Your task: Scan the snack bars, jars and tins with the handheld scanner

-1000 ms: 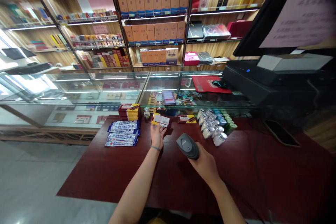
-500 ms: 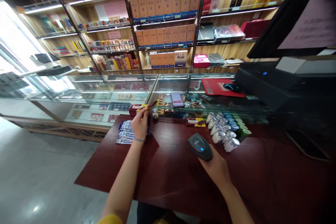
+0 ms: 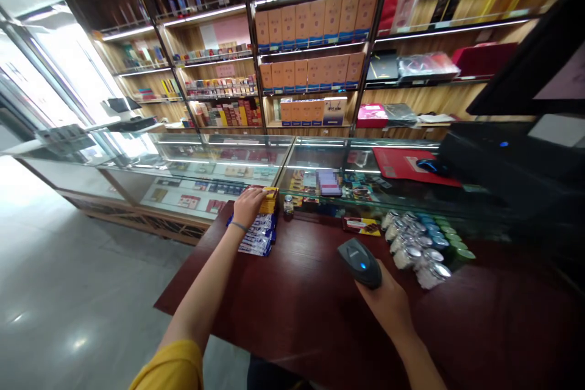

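In the head view, my left hand is over a stack of red and yellow snack packets at the counter's far left edge, its fingers closed on the top packet. Just in front of the stack lie several overlapping blue and white sachets. My right hand grips a dark barcode scanner with a lit blue light, held above the counter. A single red and yellow packet lies flat beyond the scanner. A small glass jar stands to the right of the stack.
Rows of silver-lidded jars, with blue and green containers, stand on the dark red counter. Behind it runs a glass display case. A monitor looms at the right. A mouse sits on a red mat.
My left hand has moved from holding a thin dark packet up in the air to the stack of packets. The view has turned left; my right hand still holds the scanner.
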`<state>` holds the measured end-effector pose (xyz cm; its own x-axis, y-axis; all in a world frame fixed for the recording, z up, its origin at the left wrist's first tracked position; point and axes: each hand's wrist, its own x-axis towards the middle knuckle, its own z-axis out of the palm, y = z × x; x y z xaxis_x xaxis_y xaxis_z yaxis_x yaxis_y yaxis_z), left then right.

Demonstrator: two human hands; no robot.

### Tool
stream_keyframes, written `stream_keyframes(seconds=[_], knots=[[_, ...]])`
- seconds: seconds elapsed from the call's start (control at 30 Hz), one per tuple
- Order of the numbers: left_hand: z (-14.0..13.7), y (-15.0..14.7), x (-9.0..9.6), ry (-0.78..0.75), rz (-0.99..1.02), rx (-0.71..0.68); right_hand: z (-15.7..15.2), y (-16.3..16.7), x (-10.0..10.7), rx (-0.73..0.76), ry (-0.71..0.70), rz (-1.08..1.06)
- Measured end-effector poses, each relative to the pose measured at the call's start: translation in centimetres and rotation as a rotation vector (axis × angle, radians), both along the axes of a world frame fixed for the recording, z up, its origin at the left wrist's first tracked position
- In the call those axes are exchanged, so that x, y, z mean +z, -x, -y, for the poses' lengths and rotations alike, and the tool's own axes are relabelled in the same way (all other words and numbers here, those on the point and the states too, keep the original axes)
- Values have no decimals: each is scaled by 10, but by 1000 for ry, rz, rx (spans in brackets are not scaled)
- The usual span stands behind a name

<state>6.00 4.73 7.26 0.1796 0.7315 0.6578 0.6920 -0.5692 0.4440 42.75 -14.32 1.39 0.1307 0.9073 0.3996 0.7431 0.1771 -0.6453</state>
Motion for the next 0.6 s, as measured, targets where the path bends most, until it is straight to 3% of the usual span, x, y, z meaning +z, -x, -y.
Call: stream_keyframes(seconds=[0.27, 0.6], knots=[[-7, -4, -12, 48, -49, -18, -4, 6, -5, 26, 24, 2], [0, -17, -14, 36, 33, 30, -2, -1, 1, 36, -61, -25]])
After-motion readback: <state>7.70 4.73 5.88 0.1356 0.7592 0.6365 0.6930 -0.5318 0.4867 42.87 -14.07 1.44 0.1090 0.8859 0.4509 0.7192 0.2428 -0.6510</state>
